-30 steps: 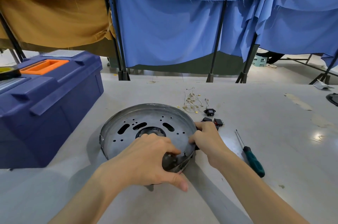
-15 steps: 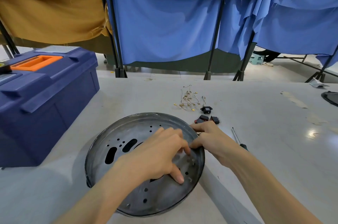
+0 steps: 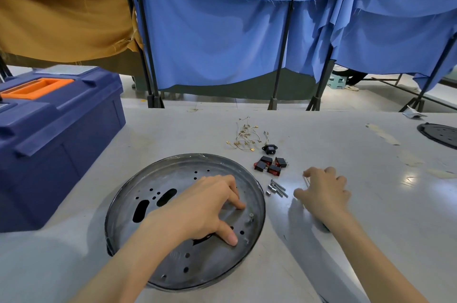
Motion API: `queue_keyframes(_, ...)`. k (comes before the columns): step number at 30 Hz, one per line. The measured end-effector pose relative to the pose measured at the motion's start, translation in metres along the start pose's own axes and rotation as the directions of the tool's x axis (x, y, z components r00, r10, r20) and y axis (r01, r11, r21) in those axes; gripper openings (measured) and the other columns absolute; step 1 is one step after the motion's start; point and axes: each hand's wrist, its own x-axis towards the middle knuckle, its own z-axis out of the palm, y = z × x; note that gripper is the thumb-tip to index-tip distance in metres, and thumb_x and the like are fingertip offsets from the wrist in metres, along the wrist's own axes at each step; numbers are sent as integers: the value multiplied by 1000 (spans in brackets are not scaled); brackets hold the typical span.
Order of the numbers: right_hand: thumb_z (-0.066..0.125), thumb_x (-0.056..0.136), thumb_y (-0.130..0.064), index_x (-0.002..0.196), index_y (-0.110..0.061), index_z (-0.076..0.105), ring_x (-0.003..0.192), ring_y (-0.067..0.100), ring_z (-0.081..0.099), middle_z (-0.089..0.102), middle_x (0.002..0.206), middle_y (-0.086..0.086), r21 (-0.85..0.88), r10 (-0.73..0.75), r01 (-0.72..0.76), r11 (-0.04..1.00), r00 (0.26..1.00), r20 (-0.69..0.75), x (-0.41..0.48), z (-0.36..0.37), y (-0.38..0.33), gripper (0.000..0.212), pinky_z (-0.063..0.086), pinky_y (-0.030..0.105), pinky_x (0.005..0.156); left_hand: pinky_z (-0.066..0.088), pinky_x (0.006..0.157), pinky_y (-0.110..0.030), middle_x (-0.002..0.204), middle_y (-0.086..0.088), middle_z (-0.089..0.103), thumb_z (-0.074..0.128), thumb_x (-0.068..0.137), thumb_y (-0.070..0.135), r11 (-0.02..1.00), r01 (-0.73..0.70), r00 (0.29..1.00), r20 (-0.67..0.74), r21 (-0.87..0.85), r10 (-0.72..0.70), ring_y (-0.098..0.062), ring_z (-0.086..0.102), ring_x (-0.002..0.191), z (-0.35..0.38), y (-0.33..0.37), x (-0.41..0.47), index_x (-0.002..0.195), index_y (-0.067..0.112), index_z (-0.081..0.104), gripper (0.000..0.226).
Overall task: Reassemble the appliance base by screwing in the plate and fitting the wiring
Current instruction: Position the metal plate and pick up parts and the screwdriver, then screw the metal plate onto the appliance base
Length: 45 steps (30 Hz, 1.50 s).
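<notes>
A round grey metal base pan (image 3: 173, 179) with several holes lies flat on the table. My left hand (image 3: 202, 211) presses on its inside with spread fingers. A small screw (image 3: 251, 216) stands upright in the pan near its right rim. My right hand (image 3: 324, 191) is on the table right of the pan, fingers curled over the screwdriver. Only the thin shaft (image 3: 306, 180) by my index finger and a bit of dark handle (image 3: 322, 228) under my wrist show. Whether it grips the tool is hidden. Thin wires with brass terminals (image 3: 244, 137) lie farther back.
Metal screws and spacers (image 3: 277, 189) lie between the pan and my right hand. Red-and-black rocker switches (image 3: 269, 166) and a black socket (image 3: 269, 149) sit behind them. A blue toolbox (image 3: 49, 142) stands at the left. A black round plate (image 3: 440, 134) lies at the right edge.
The pan, tilted up a second ago, now lies flat and nearer to me. My right hand left its rim and moved right onto the screwdriver. My left hand stays in the pan.
</notes>
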Motion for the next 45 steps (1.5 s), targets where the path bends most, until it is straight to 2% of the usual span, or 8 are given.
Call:
queue_keyframes(7, 51, 83, 9, 104, -3, 45, 88, 33, 43, 45, 85, 10, 38, -44, 47, 998, 996, -83, -4, 6, 4, 25, 34, 38, 64, 27, 72, -8, 119, 21, 48, 86, 64, 42, 999, -23, 1000, -17, -41, 22, 3, 34, 98, 3, -3, -2, 125, 34, 63, 66)
queue_keyframes(11, 54, 84, 7, 108, 3, 61, 93, 34, 59, 67, 96, 17, 263, -74, 145, 954, 962, -264, -3, -5, 2, 25, 40, 36, 68, 28, 73, -8, 120, 21, 46, 86, 65, 42, 998, -35, 999, -18, -48, 34, 2, 33, 98, 4, -3, -2, 126, 34, 61, 66)
queue_keyframes(16, 57, 92, 4, 87, -1, 72, 69, 23, 64, 75, 85, 13, 915, -149, 38, 402, 989, 24, -10, -36, -16, 17, 48, 25, 48, 28, 73, -8, 122, 20, 46, 85, 65, 42, 999, -35, 999, -10, -39, 35, 2, 33, 99, 3, -3, -1, 128, 33, 60, 68)
queue_keyframes(19, 57, 90, 4, 98, 12, 67, 72, 22, 69, 73, 96, 24, 966, -298, -223, 134, 920, 254, -17, -47, -27, 15, 46, 21, 44, 31, 80, -18, 122, 20, 46, 86, 65, 43, 999, -22, 1000, -3, -41, 22, 0, 36, 103, 1, -2, -1, 128, 33, 60, 69)
queue_keyframes(28, 61, 85, 12, 111, 2, 63, 91, 33, 72, 74, 96, 21, 917, -453, -171, 360, 827, 332, -30, -54, -53, 28, 52, 22, 49, 35, 98, -25, 127, 21, 51, 81, 73, 39, 999, 4, 1000, -9, -54, -5, -2, 39, 116, -6, -4, 1, 119, 27, 67, 49)
queue_keyframes(34, 69, 84, 2, 121, -7, 51, 68, 24, 70, 75, 87, 19, 859, -526, -36, 511, 777, 345, -44, -63, -69, 42, 46, 23, 43, 40, 95, -26, 117, 11, 55, 75, 78, 45, 994, 110, 859, -500, -23, -107, -10, 49, 112, -19, 2, -5, 131, 26, 53, 60)
queue_keyframes(39, 67, 90, -19, 119, -17, 52, 41, 16, 54, 73, 75, 11, 795, -544, 71, 603, 766, 344, -50, -63, -73, 33, 45, 25, 43, 45, 81, -25, 99, 11, 67, 62, 92, 20, 992, 65, 911, -411, 111, -14, -11, 60, 97, -23, 10, -1, 121, 33, 65, 31)
queue_keyframes(45, 72, 78, -39, 102, 0, 67, 91, 36, 72, 60, 118, 25, 958, -606, -197, 206, 743, 283, -43, -69, -68, 46, 60, 38, 73, 50, 69, -30, 74, 9, 67, 58, 90, 7, 988, 145, 867, -489, 56, -99, -7, 60, 68, -22, 2, -1, 92, 21, 70, 19)
